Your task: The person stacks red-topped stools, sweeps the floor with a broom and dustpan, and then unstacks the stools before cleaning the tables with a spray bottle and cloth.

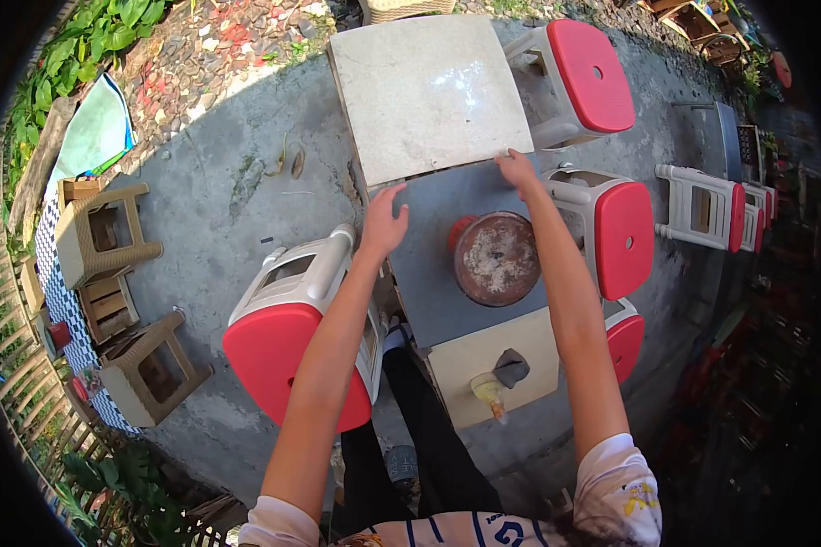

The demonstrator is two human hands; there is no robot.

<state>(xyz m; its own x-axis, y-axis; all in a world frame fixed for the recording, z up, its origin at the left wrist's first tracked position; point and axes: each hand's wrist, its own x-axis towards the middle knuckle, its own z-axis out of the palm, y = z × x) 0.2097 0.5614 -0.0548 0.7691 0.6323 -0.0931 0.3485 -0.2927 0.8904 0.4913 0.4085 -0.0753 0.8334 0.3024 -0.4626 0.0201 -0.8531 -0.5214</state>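
My left hand [385,223] is at the left edge of a grey tabletop [424,283], fingers stretched forward and thumb apart. Near the far right corner of the same top, my right hand [517,173] has its fingertips right at the seam with a whitish tabletop [429,100]; its fingers are partly spread. Between my forearms, a round brown lid-like piece [498,258] with a pale, worn surface sits on the grey top. A red part [461,232] shows from under its left side.
Red-seated white stools flank the tables, one at left [283,351], others at right [593,73]. On the near cream tabletop [456,365] stand a yellowish bottle [488,390] and a dark grey object [511,367]. Tan stools [109,228] are at far left.
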